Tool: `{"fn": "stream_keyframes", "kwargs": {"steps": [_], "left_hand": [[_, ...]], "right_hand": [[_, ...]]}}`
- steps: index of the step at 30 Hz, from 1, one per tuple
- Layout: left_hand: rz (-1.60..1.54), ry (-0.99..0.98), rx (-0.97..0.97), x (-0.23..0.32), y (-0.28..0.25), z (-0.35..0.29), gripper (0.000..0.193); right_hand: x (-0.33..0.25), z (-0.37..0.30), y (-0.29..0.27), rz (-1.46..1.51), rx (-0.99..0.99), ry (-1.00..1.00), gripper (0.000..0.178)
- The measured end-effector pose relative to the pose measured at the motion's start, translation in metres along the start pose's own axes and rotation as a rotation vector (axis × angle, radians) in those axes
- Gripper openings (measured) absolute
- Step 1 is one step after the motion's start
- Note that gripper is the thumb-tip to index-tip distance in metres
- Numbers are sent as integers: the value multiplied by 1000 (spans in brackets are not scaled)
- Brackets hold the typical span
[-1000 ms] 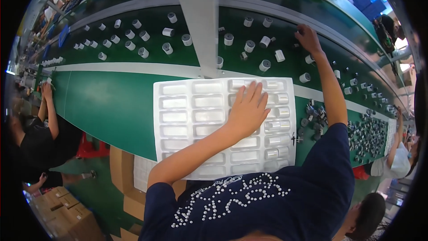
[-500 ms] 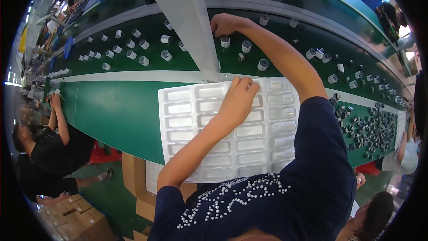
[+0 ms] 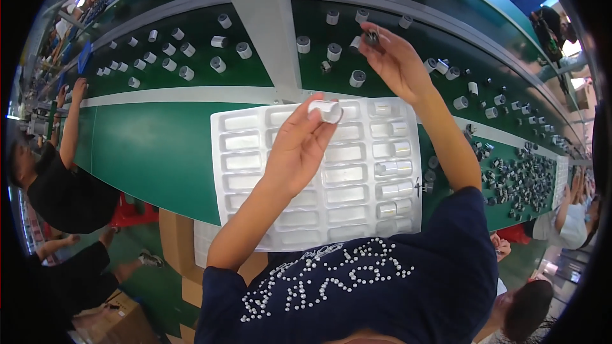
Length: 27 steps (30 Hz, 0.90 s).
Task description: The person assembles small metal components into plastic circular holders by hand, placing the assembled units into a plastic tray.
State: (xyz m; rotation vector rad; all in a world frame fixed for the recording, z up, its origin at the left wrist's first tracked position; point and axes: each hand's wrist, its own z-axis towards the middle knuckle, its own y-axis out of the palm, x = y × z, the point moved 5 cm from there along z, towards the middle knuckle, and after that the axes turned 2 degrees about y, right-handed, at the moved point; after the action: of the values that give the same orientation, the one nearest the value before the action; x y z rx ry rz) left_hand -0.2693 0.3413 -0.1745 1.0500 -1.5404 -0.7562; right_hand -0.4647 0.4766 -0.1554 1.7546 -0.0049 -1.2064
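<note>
A white, short hollow cylinder (image 3: pixel 326 111) is gripped in the fingers of my left hand (image 3: pixel 294 153), just above a white plastic tray (image 3: pixel 240 162). Between thumb and fingers, my right hand (image 3: pixel 401 67) has a small dark metal part (image 3: pixel 371 38); it is raised over the far green belt (image 3: pixel 255 79). The tray has rows of oblong pockets and lies in front of my body. White cylinders (image 3: pixel 400 148) fill pockets in its right-hand column, while the visible pockets further left look bare. My left forearm hides some pockets.
Several loose white cylinders (image 3: pixel 357 78) stand or lie on the belt. A grey post (image 3: pixel 255 19) rises behind the tray. Dark small parts (image 3: pixel 519 181) are heaped on the right. At left, a co-worker (image 3: pixel 64 197) sits by the green table (image 3: pixel 153 140); a cardboard box (image 3: pixel 175 242) is below.
My right hand has drawn back from the belt toward the right, with a small dark part in its fingers. My left hand has turned palm up, showing a white cylinder.
</note>
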Motion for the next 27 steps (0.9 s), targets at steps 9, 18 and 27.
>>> {"fn": "stream_keyframes", "kwargs": {"steps": [9,18,27], "left_hand": [[-42,104,49,-8,8,-20,37],[102,199,109,-17,7,-36,36],[162,224,121,-54,5,-21,35]], "right_hand": [[14,-78,48,-504,-293,-52,41],[17,-101,95,-1234,-359,-421,71],[10,-119,84,-1491,-395,-574,68]]}}
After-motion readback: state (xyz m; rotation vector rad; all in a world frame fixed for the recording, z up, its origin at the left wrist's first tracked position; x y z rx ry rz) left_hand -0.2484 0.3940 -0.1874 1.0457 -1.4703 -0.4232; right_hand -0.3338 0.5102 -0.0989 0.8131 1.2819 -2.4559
